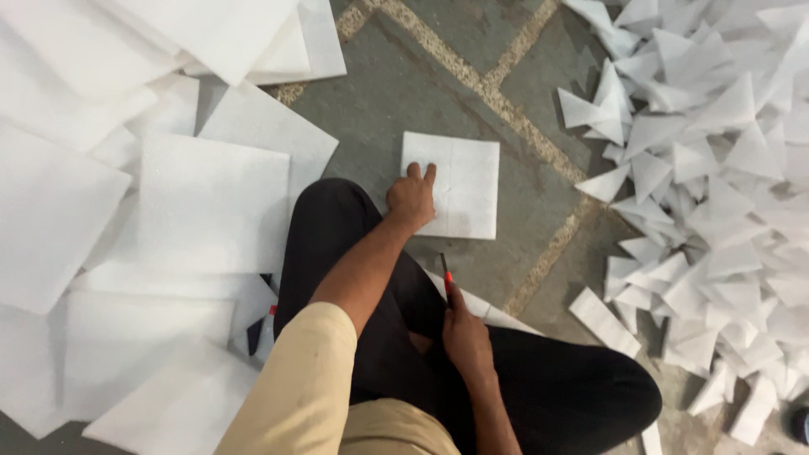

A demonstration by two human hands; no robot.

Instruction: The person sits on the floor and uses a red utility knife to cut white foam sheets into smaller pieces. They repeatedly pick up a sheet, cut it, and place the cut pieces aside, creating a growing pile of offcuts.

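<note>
My left hand point(411, 199) sits near the middle of the frame, knuckles up, pressing down on the left edge of one white foam square point(455, 184) that lies flat on the grey stone floor point(396, 93). Two of my fingers point(421, 173) stretch forward onto the sheet; the rest are curled under, so the hand is neither spread nor gripping, only resting on top. That square lies alone, apart from the other foam, just above my knee.

My right hand point(465, 337) is lower, a little right of centre, resting on my black trousers point(548, 388). It is wrapped around one thin dark tool with a red-orange band point(446, 274), whose tip points up the frame toward the square without touching it. I cannot tell what kind of tool it is.

On the left side of the frame lies a loose heap of large white foam sheets point(211, 202), overlapping from the upper left corner down to the bottom edge. I can count about ten, though the layers hide some. Along the right side is a heap of small white foam triangles point(716, 168), far too many and too jumbled to count. At its lower edge lie a few narrow strips point(603, 320). One more sheet edge point(489, 310) pokes out from under my right leg.
</note>
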